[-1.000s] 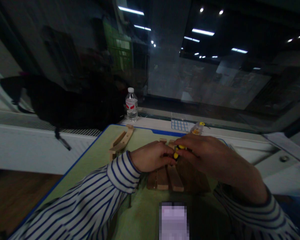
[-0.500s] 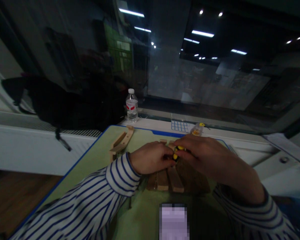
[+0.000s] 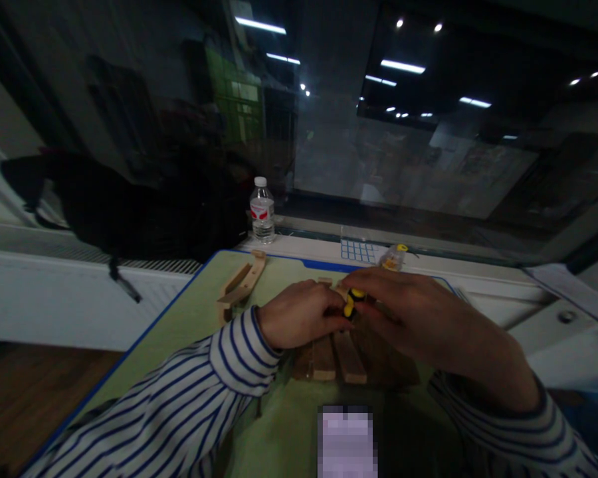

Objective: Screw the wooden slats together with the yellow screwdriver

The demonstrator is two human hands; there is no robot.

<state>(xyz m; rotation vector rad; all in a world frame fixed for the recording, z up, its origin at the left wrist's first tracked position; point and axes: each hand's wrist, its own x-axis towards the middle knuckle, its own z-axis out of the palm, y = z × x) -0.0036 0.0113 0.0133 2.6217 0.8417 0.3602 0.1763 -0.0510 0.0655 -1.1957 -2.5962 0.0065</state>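
Note:
Both hands meet over wooden slats [image 3: 349, 358] that lie on a brown sheet [image 3: 386, 362] on the green table. Between them is a small yellow and black tool [image 3: 356, 294]. My right hand [image 3: 413, 312] has its thumb and fingers closed round the tool's upper part. My left hand [image 3: 303, 314] pinches at its lower end, from the left. The tool's tip and what lies right under the fingers are hidden. To the left, a wooden frame piece [image 3: 244, 285] with small holes rests on the table.
A pixelated pale rectangle [image 3: 347, 441] is at the near edge of the green table [image 3: 179, 332]. A water bottle [image 3: 262, 211], a blue-grid box [image 3: 359, 250] and a yellow-topped bag [image 3: 393, 257] stand on the sill. A black bag [image 3: 129, 212] lies left.
My right hand has turned slightly around the yellow and black tool, and its wrist has shifted a little right. My left hand stays nearly still.

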